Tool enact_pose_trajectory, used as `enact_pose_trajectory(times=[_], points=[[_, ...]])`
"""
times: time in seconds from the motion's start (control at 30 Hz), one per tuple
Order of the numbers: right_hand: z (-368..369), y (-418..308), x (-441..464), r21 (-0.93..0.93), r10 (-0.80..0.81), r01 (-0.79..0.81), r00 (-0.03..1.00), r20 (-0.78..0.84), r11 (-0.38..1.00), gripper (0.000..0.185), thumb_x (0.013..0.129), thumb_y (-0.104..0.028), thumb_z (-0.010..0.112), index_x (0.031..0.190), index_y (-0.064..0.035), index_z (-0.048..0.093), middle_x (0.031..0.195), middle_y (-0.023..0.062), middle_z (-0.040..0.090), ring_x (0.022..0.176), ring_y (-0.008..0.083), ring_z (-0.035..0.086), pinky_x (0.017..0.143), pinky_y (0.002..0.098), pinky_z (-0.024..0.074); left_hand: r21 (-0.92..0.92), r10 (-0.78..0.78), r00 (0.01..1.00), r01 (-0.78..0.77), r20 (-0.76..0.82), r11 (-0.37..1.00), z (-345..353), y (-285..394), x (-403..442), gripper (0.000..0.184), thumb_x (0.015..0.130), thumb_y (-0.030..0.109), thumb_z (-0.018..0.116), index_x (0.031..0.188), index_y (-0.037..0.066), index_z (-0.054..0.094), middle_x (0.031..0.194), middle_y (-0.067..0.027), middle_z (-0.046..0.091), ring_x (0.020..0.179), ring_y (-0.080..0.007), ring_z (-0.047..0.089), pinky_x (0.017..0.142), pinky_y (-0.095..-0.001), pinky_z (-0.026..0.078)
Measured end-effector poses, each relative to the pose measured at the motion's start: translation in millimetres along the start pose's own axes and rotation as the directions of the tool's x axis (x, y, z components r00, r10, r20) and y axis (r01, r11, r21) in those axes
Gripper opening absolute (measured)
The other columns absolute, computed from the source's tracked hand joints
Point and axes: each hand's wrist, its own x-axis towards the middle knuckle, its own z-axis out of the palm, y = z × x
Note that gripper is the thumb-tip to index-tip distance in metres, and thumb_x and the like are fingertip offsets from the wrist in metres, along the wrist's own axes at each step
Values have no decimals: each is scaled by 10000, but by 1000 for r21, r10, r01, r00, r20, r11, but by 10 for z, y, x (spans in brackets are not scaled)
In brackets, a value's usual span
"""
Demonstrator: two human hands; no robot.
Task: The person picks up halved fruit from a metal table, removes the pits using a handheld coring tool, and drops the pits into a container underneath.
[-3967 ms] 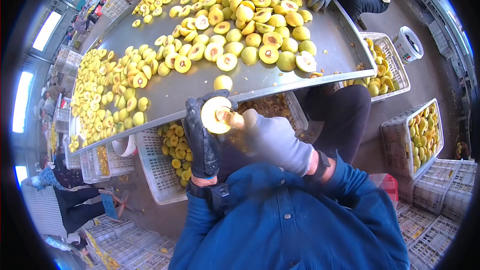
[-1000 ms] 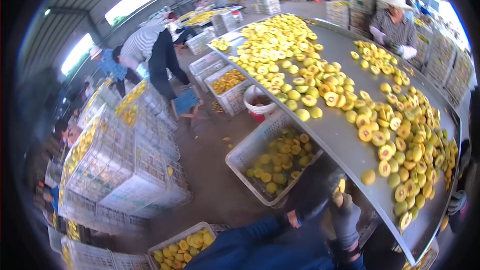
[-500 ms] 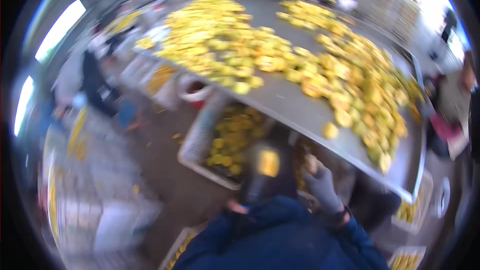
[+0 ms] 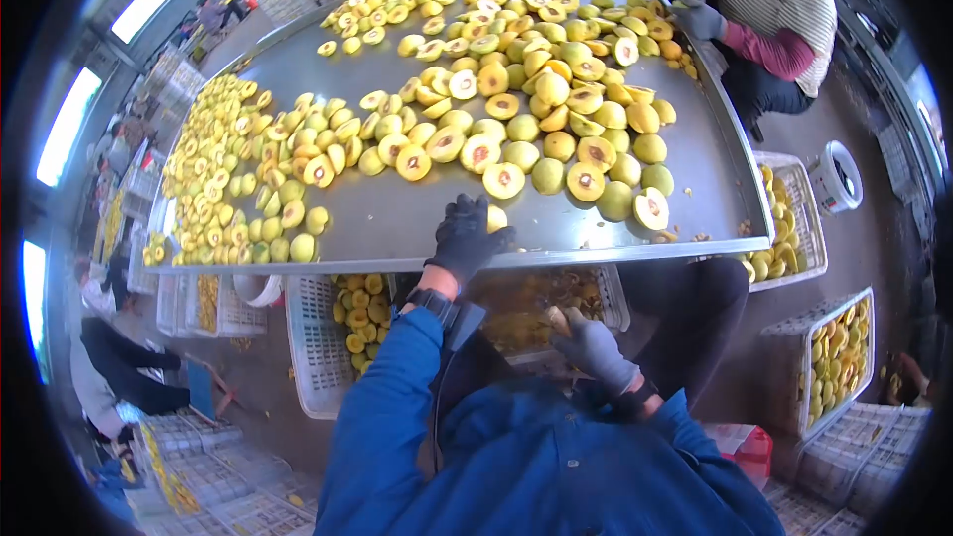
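Observation:
My left hand (image 4: 467, 238), in a black glove, reaches over the near edge of the metal table (image 4: 397, 223). Its fingers and thumb are apart beside a lone yellow peach half (image 4: 496, 219); whether they touch it is hard to tell. Many halved peaches (image 4: 501, 180) lie spread beyond, cut faces showing reddish centres. Below the table edge, my right hand (image 4: 598, 351), gloved in grey, is closed on a wooden-handled tool (image 4: 558, 320), its far end not distinguishable.
Under the table stand a crate of peach halves (image 4: 323, 367) and a tub of scraps (image 4: 617, 300). A co-worker (image 4: 769, 20) works at the right corner. More filled crates (image 4: 862, 357) and a white bucket (image 4: 836, 177) stand to the right.
The view has swung left and steadied. My left hand has come up onto the table beside a peach half; earlier a blurred yellow piece showed near my lap. My right hand stays low.

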Motion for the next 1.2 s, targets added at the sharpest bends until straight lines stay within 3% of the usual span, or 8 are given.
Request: enact_pose_trajectory(times=[0.1, 0.17, 0.27, 0.33, 0.6, 0.77, 1.03, 1.2], points=[[-62, 126, -25, 50, -10, 12, 999, -39, 999, 336, 891, -353, 630, 1039, -71, 521, 734, 253, 646, 733, 465, 637, 650, 551, 487, -18, 35, 989, -33, 141, 999, -74, 43, 225, 596, 840, 406, 724, 1266, 18, 570, 1322, -239, 545, 1159, -339, 584, 954, -431, 486], [-172, 99, -24, 84, -33, 40, 996, -78, 996, 329, 895, -335, 625, 1063, -70, 527, 752, 256, 650, 728, 462, 636, 638, 551, 486, -545, 39, 989, 44, 139, 838, -87, -154, 181, 497, 900, 348, 648, 1240, -8, 574, 1229, -215, 599, 1114, -300, 599, 956, -408, 485], [-326, -71, 47, 88, -81, 93, 989, -126, 992, 313, 899, -297, 623, 1112, -83, 541, 753, 244, 648, 706, 425, 648, 597, 522, 494, -971, -164, 961, 233, 222, 52, -495, 25, -176, 309, 908, 127, 662, 1180, -12, 618, 1122, -135, 672, 993, -210, 653, 895, -339, 525], [-460, -324, 100, 24, -172, 177, 976, -133, 984, 333, 877, -275, 649, 1142, -99, 547, 758, 219, 641, 691, 401, 651, 575, 490, 500, -775, 22, 968, -214, -251, 595, -517, 34, -385, 289, 998, 164, 532, 1209, -19, 607, 1132, -124, 675, 1012, -212, 647, 925, -347, 520], [-607, -1258, 100, -182, -394, 352, 854, -340, 918, 188, 891, -236, 673, 899, -104, 540, 609, 103, 573, 541, 306, 628, 480, 404, 494, -979, -256, 966, 9, -44, 204, -791, 561, -965, 447, 1050, 262, 423, 1401, -14, 442, 1321, -187, 561, 1187, -308, 546, 1022, -395, 422], [-663, -1290, 18, -211, -437, 384, 816, -379, 899, 202, 881, -242, 683, 872, -100, 539, 643, 124, 598, 568, 321, 643, 489, 427, 497, -717, -332, 942, 199, -48, 668, -1054, 734, -1112, 493, 1013, 269, 481, 1409, -19, 427, 1308, -211, 564, 1175, -332, 560, 1007, -413, 430], [-741, -1346, -29, -179, -190, 203, 978, 88, 963, 367, 858, -222, 701, 1165, -57, 583, 954, 110, 636, 857, 207, 662, 704, 314, 516, -764, -248, 936, -35, -251, 644, -1229, 1033, -964, 325, 1040, 215, 393, 1232, 66, 610, 1093, -105, 702, 1048, -250, 660, 927, -347, 497], [-827, -1439, -133, 693, -248, 147, 968, 47, 705, 300, 898, -124, 602, 1162, 18, 582, 925, 210, 668, 865, 262, 671, 793, 353, 517, -861, -283, 912, -127, -296, 492, -1081, 967, -922, 360, 1018, 277, 405, 1171, 46, 635, 1065, -104, 703, 996, -242, 667, 886, -355, 517]])
